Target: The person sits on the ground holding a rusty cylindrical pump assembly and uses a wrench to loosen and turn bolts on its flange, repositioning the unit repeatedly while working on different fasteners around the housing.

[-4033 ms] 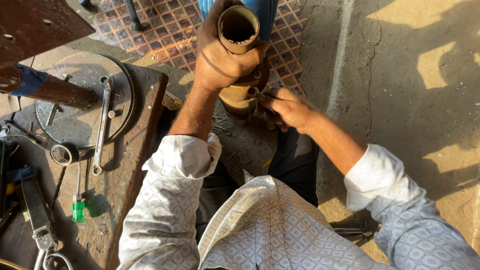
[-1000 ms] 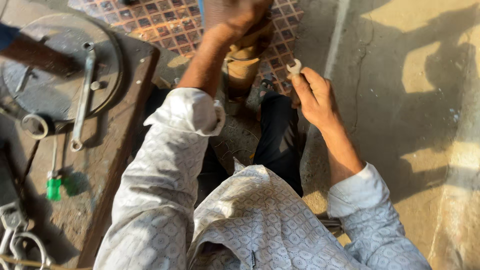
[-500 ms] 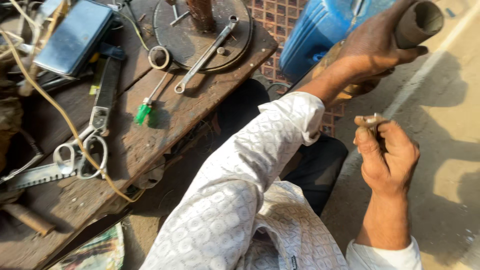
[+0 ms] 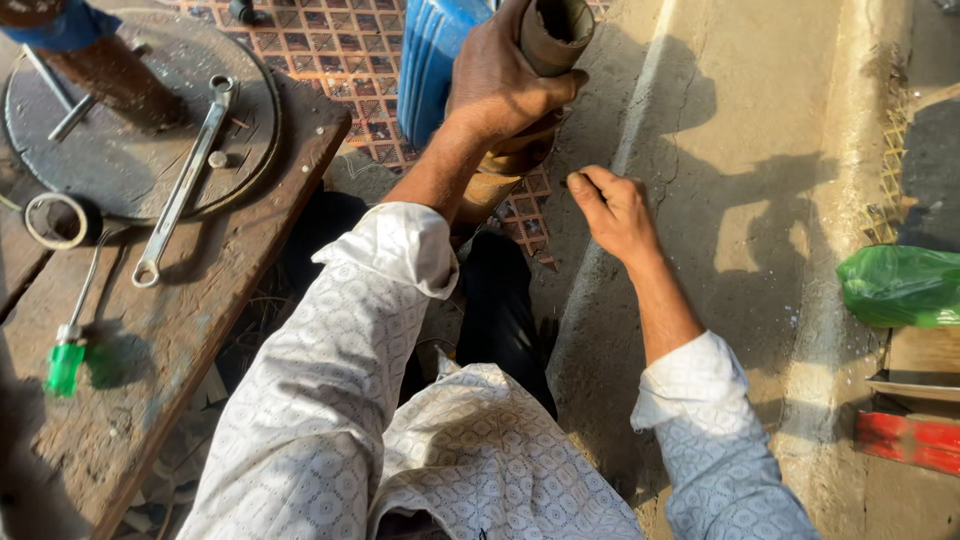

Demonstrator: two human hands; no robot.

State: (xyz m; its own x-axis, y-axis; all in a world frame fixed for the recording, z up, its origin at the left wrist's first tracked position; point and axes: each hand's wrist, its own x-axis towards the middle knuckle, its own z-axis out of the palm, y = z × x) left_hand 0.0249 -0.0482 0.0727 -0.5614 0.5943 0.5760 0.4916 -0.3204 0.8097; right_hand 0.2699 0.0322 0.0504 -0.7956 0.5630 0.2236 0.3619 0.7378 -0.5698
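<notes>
My left hand [image 4: 500, 85] is wrapped around a rusty brown metal pipe [image 4: 555, 35] whose open end points up, top centre. Below the hand the pipe widens into a brass-coloured fitting [image 4: 500, 165]. My right hand [image 4: 615, 210] is just right of that fitting, fingers curled and pinched together; something small may sit between the fingertips but I cannot make it out. Both arms wear a white patterned shirt.
A worn wooden bench [image 4: 150, 400] at the left carries a round metal plate [image 4: 130, 150], a long spanner [image 4: 185, 185], a metal ring [image 4: 55, 220] and a green-handled screwdriver [image 4: 65, 365]. A blue plastic can [image 4: 435, 50] stands behind the pipe. A green bag [image 4: 900, 285] lies far right on concrete.
The view swung back over the pipe. My right hand, which held a small metal part up beside the pipe, has dropped lower next to the fitting. The left hand keeps its grip.
</notes>
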